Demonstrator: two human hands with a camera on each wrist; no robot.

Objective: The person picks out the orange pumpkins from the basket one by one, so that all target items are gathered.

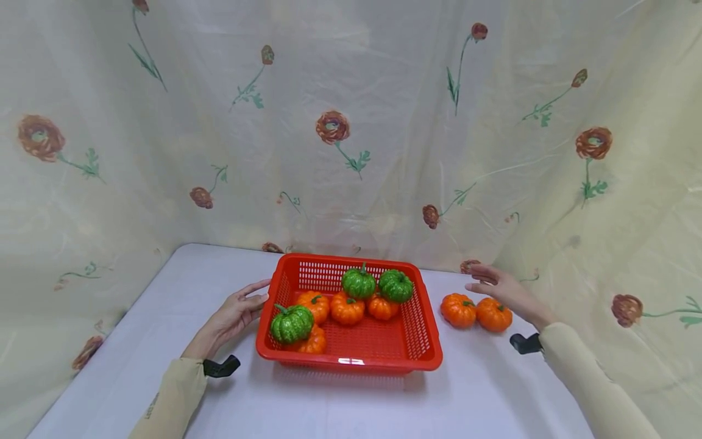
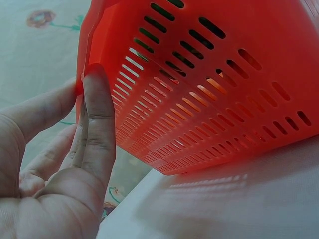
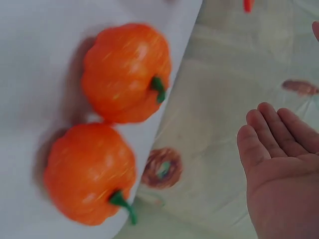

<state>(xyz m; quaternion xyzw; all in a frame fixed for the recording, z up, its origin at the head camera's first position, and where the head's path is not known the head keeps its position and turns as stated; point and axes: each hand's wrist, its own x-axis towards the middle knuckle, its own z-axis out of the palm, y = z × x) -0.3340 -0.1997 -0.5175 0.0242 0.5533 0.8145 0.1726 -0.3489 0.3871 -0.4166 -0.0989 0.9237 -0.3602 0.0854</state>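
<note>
A red plastic basket (image 1: 351, 363) with slotted walls stands on the white tabletop. My left hand (image 1: 237, 314) is at its left rim; in the left wrist view the thumb and a finger (image 2: 99, 114) pinch the rim's edge. Inside, a green pumpkin (image 1: 292, 324) sits at the left over an orange pumpkin (image 1: 312, 341), and two more green ones (image 1: 396, 286) lie at the back on other orange pumpkins (image 1: 347, 309). My right hand (image 1: 507, 289), empty with fingers extended, hovers just behind two orange pumpkins (image 1: 458, 310) on the table right of the basket.
The tabletop (image 1: 351, 414) is covered in white. A pale curtain (image 1: 384, 73) printed with brown-red flowers hangs behind it and along both sides. Dark mounts (image 1: 221, 366) are strapped at both wrists.
</note>
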